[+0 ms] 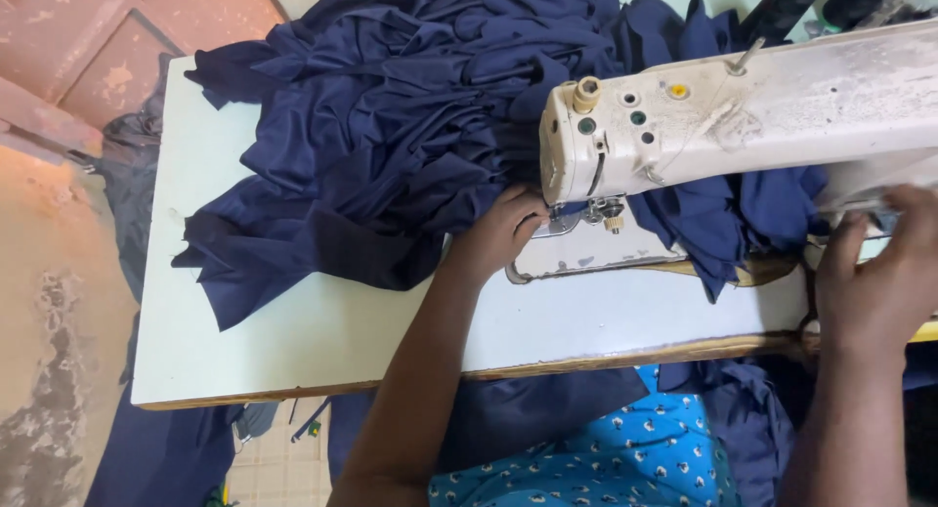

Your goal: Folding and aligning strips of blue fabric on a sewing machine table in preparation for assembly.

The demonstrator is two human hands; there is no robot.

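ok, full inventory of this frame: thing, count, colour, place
sewing machine: 1, off-white, right half of the table
table: 1, pale blue-white top with wooden edge, centre
fabric pile: 1 heap, navy, on the table left of and behind the machine
fabric in lap: navy, below the table edge
printed garment: 1, bright blue with small pattern, bottom centre
floor: reddish-tan, left
left hand: 1, at the needle area, touching the navy fabric
right hand: 1, at the machine's right end
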